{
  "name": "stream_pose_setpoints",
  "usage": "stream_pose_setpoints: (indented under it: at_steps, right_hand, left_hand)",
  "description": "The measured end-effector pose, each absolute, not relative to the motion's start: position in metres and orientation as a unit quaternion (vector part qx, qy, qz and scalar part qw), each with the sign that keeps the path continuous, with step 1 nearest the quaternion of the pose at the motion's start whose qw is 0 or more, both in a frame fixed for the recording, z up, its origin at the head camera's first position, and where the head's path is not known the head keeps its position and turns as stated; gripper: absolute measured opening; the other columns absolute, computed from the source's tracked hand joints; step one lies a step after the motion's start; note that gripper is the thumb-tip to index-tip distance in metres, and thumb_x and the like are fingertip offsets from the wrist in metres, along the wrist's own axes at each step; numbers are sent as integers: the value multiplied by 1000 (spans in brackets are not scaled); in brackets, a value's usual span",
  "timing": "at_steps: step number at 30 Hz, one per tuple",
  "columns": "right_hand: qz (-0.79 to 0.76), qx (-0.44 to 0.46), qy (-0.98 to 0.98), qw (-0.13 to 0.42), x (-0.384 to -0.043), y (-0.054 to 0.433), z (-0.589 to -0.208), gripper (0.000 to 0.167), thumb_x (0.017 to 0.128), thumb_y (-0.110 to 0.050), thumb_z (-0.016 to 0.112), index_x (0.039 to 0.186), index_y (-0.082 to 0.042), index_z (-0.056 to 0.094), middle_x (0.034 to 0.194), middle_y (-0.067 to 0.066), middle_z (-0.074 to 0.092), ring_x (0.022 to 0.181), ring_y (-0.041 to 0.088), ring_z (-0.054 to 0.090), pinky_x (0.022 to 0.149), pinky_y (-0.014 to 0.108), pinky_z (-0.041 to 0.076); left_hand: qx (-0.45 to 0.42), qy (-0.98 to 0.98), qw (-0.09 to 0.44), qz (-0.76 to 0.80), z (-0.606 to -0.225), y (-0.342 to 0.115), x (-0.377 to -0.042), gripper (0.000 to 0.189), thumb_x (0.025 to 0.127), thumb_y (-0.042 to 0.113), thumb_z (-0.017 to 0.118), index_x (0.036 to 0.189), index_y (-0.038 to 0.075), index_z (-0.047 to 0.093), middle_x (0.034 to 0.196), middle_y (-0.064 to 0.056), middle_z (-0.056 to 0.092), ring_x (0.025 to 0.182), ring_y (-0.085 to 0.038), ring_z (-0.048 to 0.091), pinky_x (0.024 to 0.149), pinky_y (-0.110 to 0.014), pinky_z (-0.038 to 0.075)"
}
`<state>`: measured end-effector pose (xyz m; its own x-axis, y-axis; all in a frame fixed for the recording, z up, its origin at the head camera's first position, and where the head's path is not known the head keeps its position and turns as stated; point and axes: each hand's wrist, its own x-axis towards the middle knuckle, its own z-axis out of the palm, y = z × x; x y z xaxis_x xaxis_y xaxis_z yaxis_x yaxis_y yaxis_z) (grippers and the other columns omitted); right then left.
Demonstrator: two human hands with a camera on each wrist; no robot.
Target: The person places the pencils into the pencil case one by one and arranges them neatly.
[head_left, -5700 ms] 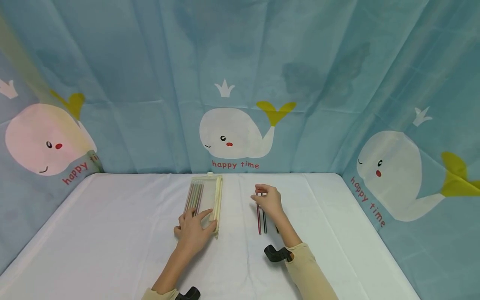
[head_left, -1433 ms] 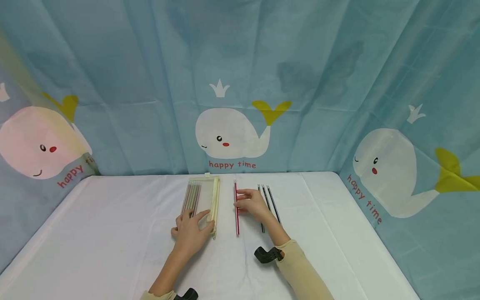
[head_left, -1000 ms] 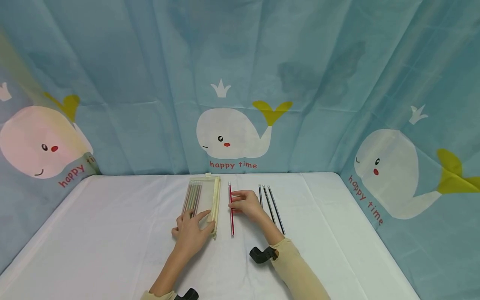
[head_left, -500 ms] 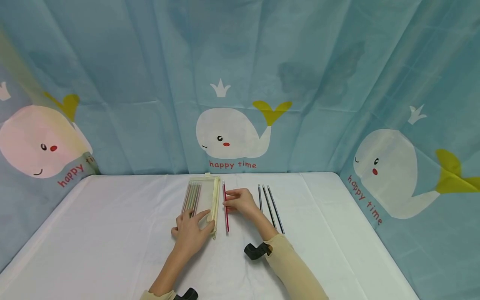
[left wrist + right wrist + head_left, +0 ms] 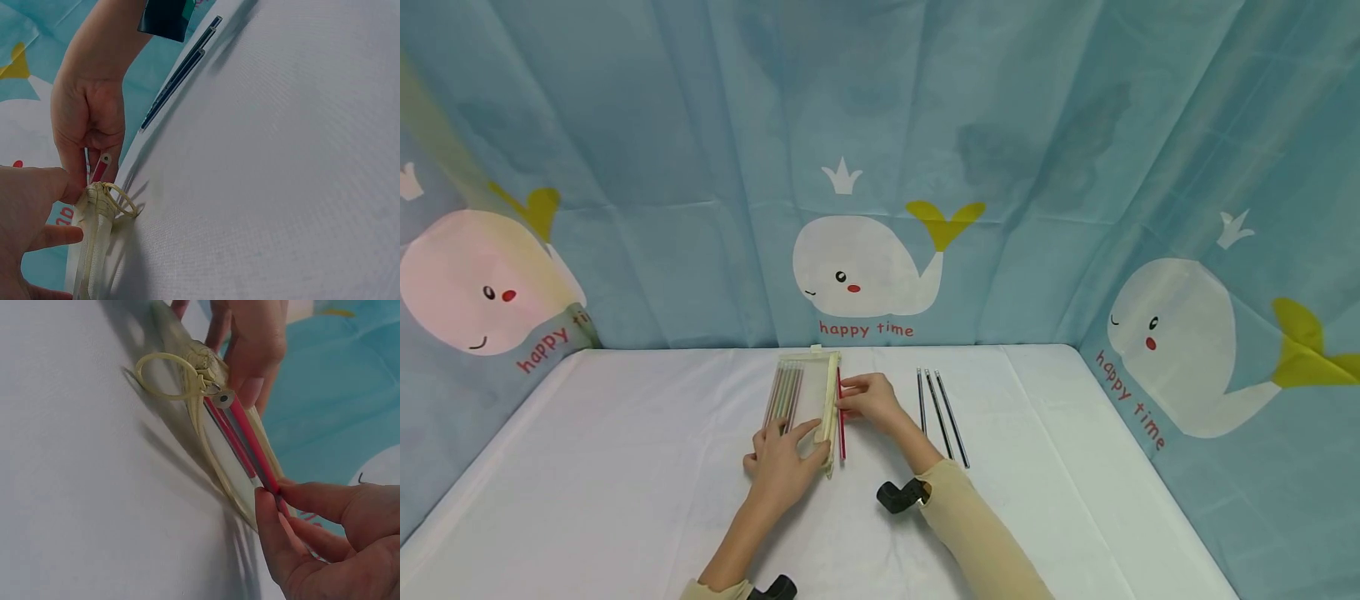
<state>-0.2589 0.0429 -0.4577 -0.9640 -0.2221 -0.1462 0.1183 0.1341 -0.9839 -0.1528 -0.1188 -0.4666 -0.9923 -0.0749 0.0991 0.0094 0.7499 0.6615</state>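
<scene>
A pale yellow, see-through zip pencil case [image 5: 831,400] stands on the white table, several pencils [image 5: 786,396] showing through its left side. My left hand [image 5: 786,467] holds the near end of the case, thumb at the zip edge and fingers spread over the side. Between thumb and fingertips, my right hand [image 5: 876,402] pinches a red pencil [image 5: 842,437] right along the zip edge. In the right wrist view this striped red pencil [image 5: 253,440] lies lengthwise over the case's parted opening [image 5: 215,465], with more red showing inside. A zip-pull ring [image 5: 165,375] hangs at the near end.
Three dark pencils [image 5: 942,412] lie side by side on the white tablecloth [image 5: 1037,467], right of the right hand. A blue whale-print curtain [image 5: 880,150] rises behind the table and along both sides. A black wrist camera [image 5: 898,497] sits on the right wrist.
My right hand has picked up the red pencil from the group on the right and carried it left to the case's zip edge. My left hand has stayed on the case.
</scene>
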Motion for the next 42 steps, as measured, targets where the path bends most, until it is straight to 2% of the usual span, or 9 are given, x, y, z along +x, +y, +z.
stream_pose_setpoints:
  at_steps: [8, 17, 34, 42]
  right_hand:
    - [-659, -30, 741, 128, -262, 35, -460, 39, 91, 10, 74, 129, 14, 67, 105, 24, 75, 69, 12, 69, 71, 33, 64]
    - [-655, -25, 746, 118, -265, 27, -463, 36, 92, 12, 72, 127, 16, 66, 109, 28, 74, 73, 17, 71, 74, 36, 64]
    - [-668, -12, 736, 110, -270, 16, -469, 34, 94, 10, 69, 128, 15, 66, 104, 22, 73, 80, 21, 75, 75, 36, 64]
    - [-678, -21, 727, 108, -267, 22, -468, 33, 95, 10, 68, 127, 17, 66, 108, 28, 73, 88, 31, 78, 78, 37, 64]
  left_hand:
    - [24, -936, 49, -347, -465, -119, -152, 46, 98, 36, 66, 139, 15, 71, 154, -34, 42, 141, -60, 31, 93, -74, 29]
    - [24, -936, 49, -348, -466, -120, -152, 46, 98, 36, 66, 139, 15, 71, 155, -33, 42, 141, -61, 31, 91, -74, 30]
    - [28, -935, 50, -349, -466, -119, -152, 46, 98, 36, 66, 139, 15, 71, 154, -33, 41, 141, -59, 31, 93, -75, 30]
    - [31, -935, 50, -350, -466, -119, -152, 46, 98, 36, 66, 139, 15, 71, 154, -34, 41, 141, -59, 31, 94, -76, 29]
